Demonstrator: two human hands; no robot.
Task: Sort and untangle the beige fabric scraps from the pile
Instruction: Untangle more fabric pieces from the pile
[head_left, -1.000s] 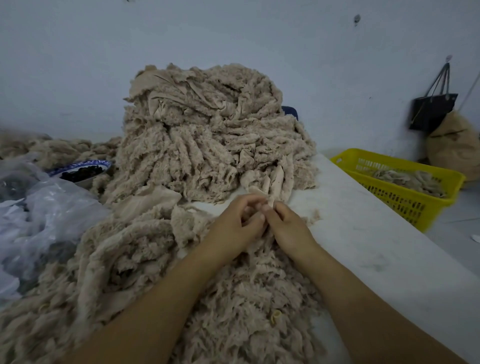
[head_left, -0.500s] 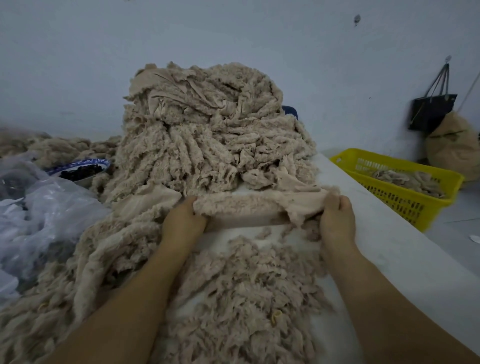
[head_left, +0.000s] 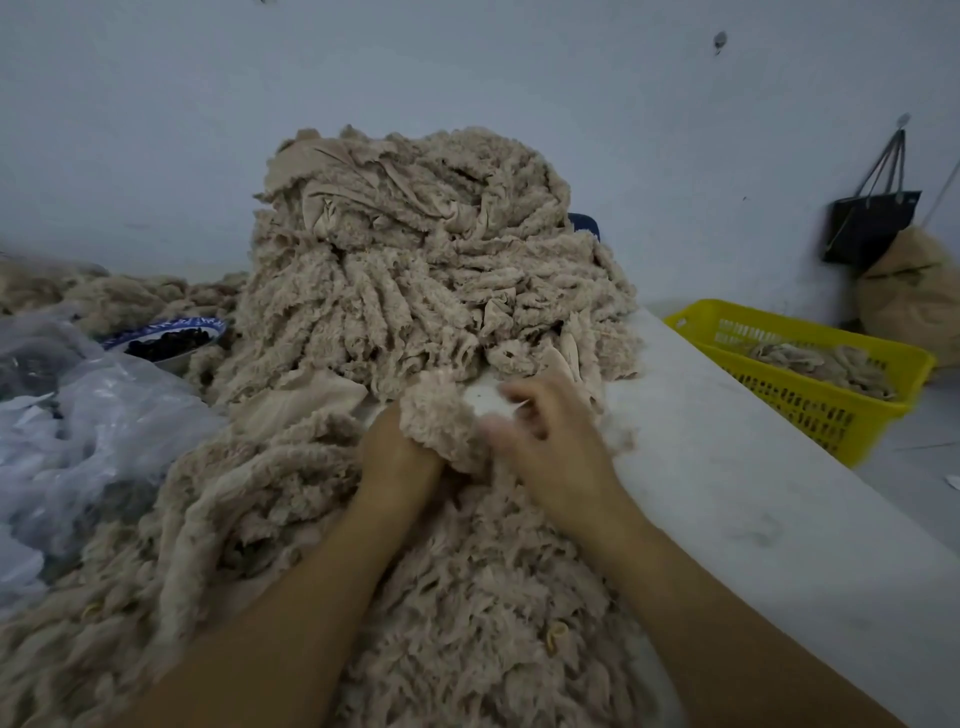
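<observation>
At the centre of the frame, a fleecy beige scrap is gripped by the left hand, whose fingers are curled into its lower left edge and largely hidden by the cloth. Just right of it, the right hand is seen with fingers loosely bent beside the scrap's right edge; they are blurred, so whether anything is pinched cannot be told. Both hands are held low over the loose scraps spread across the lower middle of the frame. Directly behind the scrap, a tall pile of the same beige strips is heaped against the wall. All of it is borne by a white table, whose bare part runs down the right. A yellow basket holding a few scraps is set beyond the table's right edge, with a black bag and a tan sack behind it. At left, a clear plastic bag and a blue-rimmed bowl are seen.
</observation>
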